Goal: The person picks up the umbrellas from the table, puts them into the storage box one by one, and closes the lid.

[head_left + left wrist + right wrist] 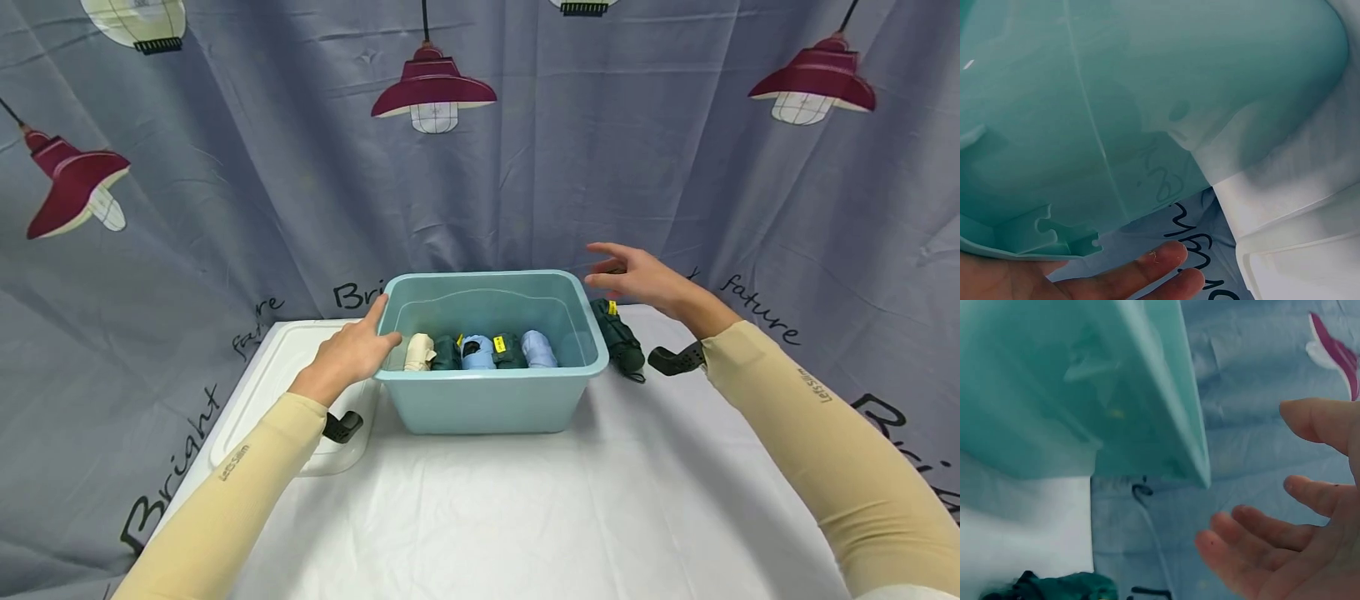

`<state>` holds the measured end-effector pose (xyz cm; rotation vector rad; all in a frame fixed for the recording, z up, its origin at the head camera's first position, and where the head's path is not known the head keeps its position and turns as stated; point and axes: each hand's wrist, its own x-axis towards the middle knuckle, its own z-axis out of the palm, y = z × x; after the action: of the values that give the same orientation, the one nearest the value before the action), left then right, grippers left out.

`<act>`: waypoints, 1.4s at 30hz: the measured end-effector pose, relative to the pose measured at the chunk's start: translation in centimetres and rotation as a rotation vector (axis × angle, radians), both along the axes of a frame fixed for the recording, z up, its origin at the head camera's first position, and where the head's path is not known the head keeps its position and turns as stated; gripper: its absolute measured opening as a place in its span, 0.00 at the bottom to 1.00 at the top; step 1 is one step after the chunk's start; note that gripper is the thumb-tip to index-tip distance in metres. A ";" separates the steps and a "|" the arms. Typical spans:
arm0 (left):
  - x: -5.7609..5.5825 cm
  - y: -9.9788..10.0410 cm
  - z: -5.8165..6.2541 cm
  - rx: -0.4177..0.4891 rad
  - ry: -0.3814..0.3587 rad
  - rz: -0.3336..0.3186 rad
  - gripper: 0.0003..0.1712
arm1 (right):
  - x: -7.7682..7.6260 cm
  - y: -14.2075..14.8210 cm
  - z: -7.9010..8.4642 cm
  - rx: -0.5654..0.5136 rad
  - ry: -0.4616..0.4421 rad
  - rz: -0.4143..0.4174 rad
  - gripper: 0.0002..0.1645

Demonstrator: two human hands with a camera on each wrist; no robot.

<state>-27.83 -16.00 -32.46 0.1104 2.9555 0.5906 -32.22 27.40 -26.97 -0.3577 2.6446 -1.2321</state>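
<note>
A light blue-green plastic bin (480,404) stands on the table. Inside it, several rolled bundles that look like folded umbrellas lie in a row: a beige one (419,352), dark green ones (446,353) and light blue ones (538,349). My left hand (348,354) rests at the bin's left rim, thumb over the edge; its fingers (1141,269) extend straight below the rim outside. Near the right rim my right hand (633,277) hovers with spread, relaxed fingers and holds nothing. Below it, a dark green folded umbrella (618,337) with a strap lies beside the bin.
A white lid (315,333) lies flat on the table left of the bin, partly under my left forearm. White cloth (510,517) covers the table. Behind hangs a grey-blue curtain (510,192) printed with lamps and lettering.
</note>
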 end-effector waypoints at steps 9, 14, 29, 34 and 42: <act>0.2 -0.2 -0.1 -0.004 -0.009 -0.002 0.47 | -1.4 2.0 -3.2 0.021 -0.002 -0.081 0.46; 0.4 -0.4 0.0 -0.006 -0.022 0.001 0.47 | -2.5 3.1 -4.7 0.075 -0.002 -0.094 0.50; 0.5 -0.3 -0.4 -0.005 -0.013 0.006 0.47 | -4.0 5.2 -9.4 0.156 -0.038 -0.152 0.50; 0.4 -0.2 -0.4 0.000 -0.007 0.003 0.47 | -4.5 5.5 -10.3 0.178 -0.035 -0.175 0.47; 0.2 0.1 0.1 0.000 -0.001 0.000 0.47 | -5.3 6.1 -11.4 0.160 -0.048 -0.190 0.48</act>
<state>-27.65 -15.86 -32.37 0.1094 2.9542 0.5910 -37.53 33.49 -38.35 -0.0509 2.7630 -1.0535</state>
